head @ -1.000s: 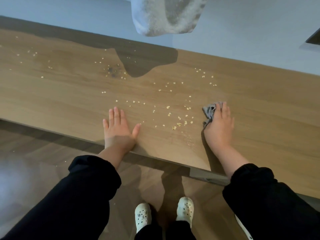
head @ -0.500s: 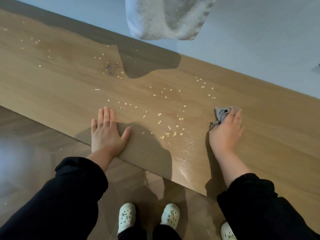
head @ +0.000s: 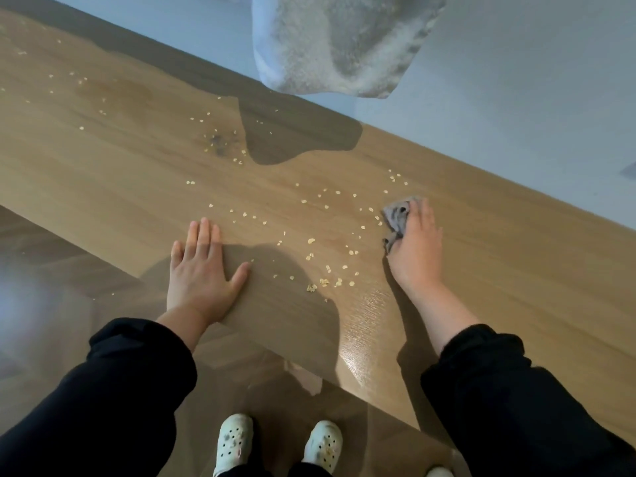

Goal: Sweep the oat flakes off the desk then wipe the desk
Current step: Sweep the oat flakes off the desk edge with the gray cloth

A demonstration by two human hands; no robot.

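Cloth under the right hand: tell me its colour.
The cloth is grey, clearest in the head view.

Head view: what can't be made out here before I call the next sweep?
Head view only:
- Grey cloth: mostly under the right hand; whether the thumb pinches it is hidden.
- Desk: both ends cut off by the frame edges.
- Oat flakes: any at the desk's back are lost in the shadow under the pale fabric, itself cut off by the top edge.
- Dark smudge: too small to identify.

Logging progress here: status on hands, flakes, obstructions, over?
Left hand flat on light wooden desk. Right hand pressing crumpled grey cloth. Pale oat flakes scattered between, unswept. Nothing in the way.
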